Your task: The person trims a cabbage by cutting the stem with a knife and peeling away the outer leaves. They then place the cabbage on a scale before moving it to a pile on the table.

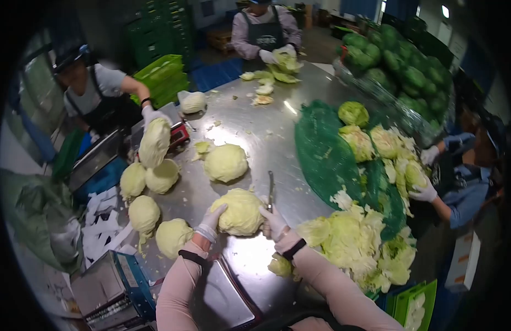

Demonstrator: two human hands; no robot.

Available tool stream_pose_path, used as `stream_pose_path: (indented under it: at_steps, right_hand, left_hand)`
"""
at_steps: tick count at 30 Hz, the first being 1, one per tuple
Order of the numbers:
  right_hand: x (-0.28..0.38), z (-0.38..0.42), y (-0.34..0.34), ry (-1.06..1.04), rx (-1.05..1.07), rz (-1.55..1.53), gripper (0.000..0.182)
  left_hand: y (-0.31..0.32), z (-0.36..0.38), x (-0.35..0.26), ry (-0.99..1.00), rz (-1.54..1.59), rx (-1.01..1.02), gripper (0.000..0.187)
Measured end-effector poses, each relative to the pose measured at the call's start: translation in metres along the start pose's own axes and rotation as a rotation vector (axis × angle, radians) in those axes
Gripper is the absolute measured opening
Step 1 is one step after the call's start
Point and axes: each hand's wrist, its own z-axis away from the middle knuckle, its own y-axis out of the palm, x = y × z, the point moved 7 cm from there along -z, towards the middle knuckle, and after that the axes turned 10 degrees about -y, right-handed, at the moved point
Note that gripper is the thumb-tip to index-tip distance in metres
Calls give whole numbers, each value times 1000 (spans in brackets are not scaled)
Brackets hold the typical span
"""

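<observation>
A pale trimmed cabbage (240, 212) rests on the steel table between my two gloved hands. My left hand (211, 219) is pressed to its left side, fingers curved round it. At its right side, my right hand (273, 222) touches the cabbage and also holds a knife (271, 187), whose blade points up and away. Another pale cabbage (226, 163) lies just beyond, with a loose leaf at its left. Nearer to me on the left sits one more cabbage (174, 238). A heap of cut-off leaves (352, 237) lies right of my right hand.
A scale (225, 298) stands below my forearms. Co-workers handle cabbages at left (109, 88), far side (265, 33) and right (465, 176). Green netting (321, 154) and a large pile of green cabbages (401, 66) occupy the right; a green crate (418, 306) stands lower right.
</observation>
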Motion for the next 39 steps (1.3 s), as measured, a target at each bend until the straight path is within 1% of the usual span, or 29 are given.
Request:
stream_pose_path:
  at_steps: [2, 4, 6, 8, 10, 12, 13, 14, 15, 16, 17, 18, 19, 20, 21, 22, 23, 24, 25, 27, 28, 29, 31, 32, 33, 34, 35, 36, 39]
  right_hand:
    - [11, -2, 7, -89, 80, 46, 43]
    - [34, 26, 30, -26, 207, 20, 50]
    - [51, 42, 36, -44, 336, 138, 56]
    - [64, 65, 37, -44, 368, 258, 57]
    - [64, 78, 23, -79, 343, 377, 59]
    - [43, 94, -1, -28, 363, 526, 55]
    - [28, 96, -17, -164, 407, 627, 51]
    - [25, 106, -25, -191, 354, 883, 47]
    - [43, 125, -1, -188, 354, 1135, 45]
    - [37, 132, -1, -315, 382, 1275, 46]
    - [31, 137, 1, -261, 387, 1351, 48]
    - [31, 139, 10, -350, 438, 1412, 54]
    - [22, 137, 10, -478, 485, 1555, 57]
    - [9, 133, 6, -606, 549, 1698, 60]
    - [2, 127, 2, -589, 525, 1702, 60]
    - [-4, 122, 1, -613, 533, 1839, 61]
    - [-8, 115, -1, -640, 543, 1978, 63]
    - [-10, 106, -5, -634, 524, 1987, 63]
    - [-8, 95, -13, -595, 455, 2019, 63]
    - [-5, 77, -41, -595, 307, 2148, 60]
    - [-2, 73, -57, -598, 280, 2150, 60]
    - [4, 71, -76, -574, 207, 2156, 57]
    - [20, 77, -110, -519, 41, 2138, 49]
    - [29, 87, -126, -489, 25, 2145, 51]
    - [40, 99, -142, -462, 12, 2151, 53]
    - [53, 113, -158, -469, -22, 2152, 53]
    - [65, 128, -176, -476, -54, 2154, 53]
    - [77, 141, -201, -455, -104, 2145, 52]
    - [117, 189, -269, -399, -294, 2220, 52]
  left_hand:
    - [1, 23, -27, 103, 9, 85, 42]
    - [-15, 51, -53, 190, 7, 7, 43]
    - [-45, 70, -77, 284, 19, -67, 43]
    - [-68, 92, -109, 399, 75, -100, 44]
    - [-120, 96, -115, 296, 226, -330, 45]
    - [-166, 93, -130, 402, 318, -441, 47]
    - [-198, 85, -138, 466, 345, -475, 47]
    - [-192, 98, -151, 531, 300, -559, 48]
    - [-238, 82, -151, 527, 333, -599, 48]
    - [-251, 81, -155, 544, 398, -626, 49]
    - [-303, 60, -156, 529, 415, -582, 50]
    - [-313, 64, -156, 527, 416, -717, 53]
    - [-342, 53, -161, 570, 382, -698, 57]
    - [-355, 52, -159, 554, 340, -784, 56]
    - [-361, 58, -158, 544, 299, -873, 56]
    - [-362, 59, -157, 529, 293, -860, 56]
    - [-364, 61, -151, 432, 353, -905, 55]
    - [-366, 62, -144, 338, 412, -945, 55]
    - [-363, 63, -146, 331, 407, -927, 55]
    - [-371, 73, -146, 239, 241, -1051, 55]
    - [-411, 51, -145, 165, 258, -735, 57]
    - [-384, 64, -146, 127, 271, -732, 55]
    - [-385, 70, -145, 166, 190, -678, 56]
    - [-383, 73, -149, 199, 120, -644, 58]
    - [-369, 82, -151, 209, 87, -714, 60]
    - [-332, 102, -150, 221, 55, -785, 62]
    - [-275, 117, -149, 214, 114, -758, 69]
    - [-269, 119, -147, 222, 111, -754, 69]
    - [-237, 110, -135, 328, 102, -578, 76]
